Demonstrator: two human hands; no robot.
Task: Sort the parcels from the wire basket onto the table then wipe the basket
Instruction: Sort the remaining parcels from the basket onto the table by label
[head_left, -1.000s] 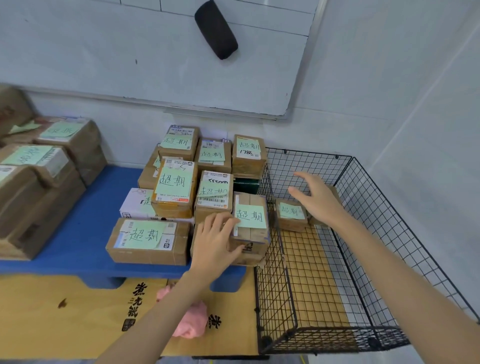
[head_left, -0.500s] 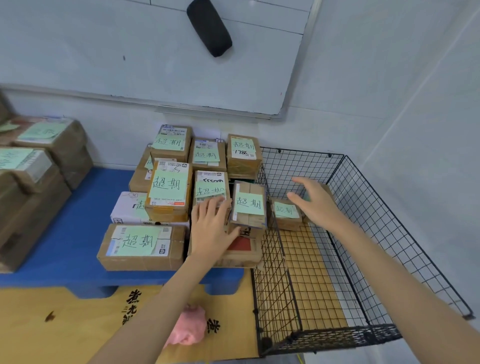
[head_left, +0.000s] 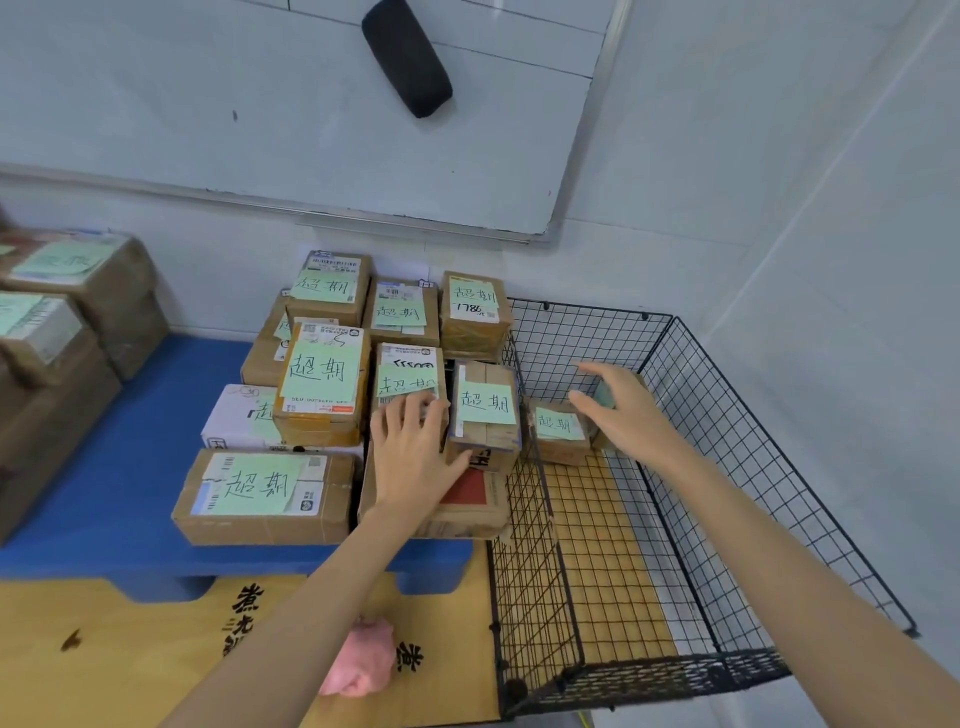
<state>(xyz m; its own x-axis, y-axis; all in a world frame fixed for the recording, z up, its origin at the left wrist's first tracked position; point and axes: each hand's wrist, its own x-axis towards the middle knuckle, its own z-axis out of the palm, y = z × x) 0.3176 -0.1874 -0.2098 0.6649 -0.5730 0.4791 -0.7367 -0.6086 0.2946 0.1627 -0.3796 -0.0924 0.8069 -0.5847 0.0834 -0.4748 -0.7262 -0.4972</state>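
The black wire basket (head_left: 737, 457) stands on the right with two small parcels in its far left corner. One small brown parcel (head_left: 558, 431) carries a green note. My right hand (head_left: 623, 410) reaches over the second parcel (head_left: 605, 395) behind it, fingers curving round it. Several brown parcels with green notes are stacked on the blue table (head_left: 104, 499). My left hand (head_left: 415, 452) rests flat on the stack, against a taped parcel (head_left: 485, 410) beside the basket wall. A pink cloth (head_left: 363, 662) lies on the yellow board below.
Larger cardboard boxes (head_left: 57, 338) fill the table's left end. A whiteboard (head_left: 260, 104) with a black eraser (head_left: 405, 57) hangs on the wall behind. A yellow wooden board (head_left: 130, 665) lies in front of the table. White walls close in behind and right of the basket.
My left hand slid up and left along the taped parcel and lies flatter on the stack. My right hand lowered onto the rear parcel in the basket.
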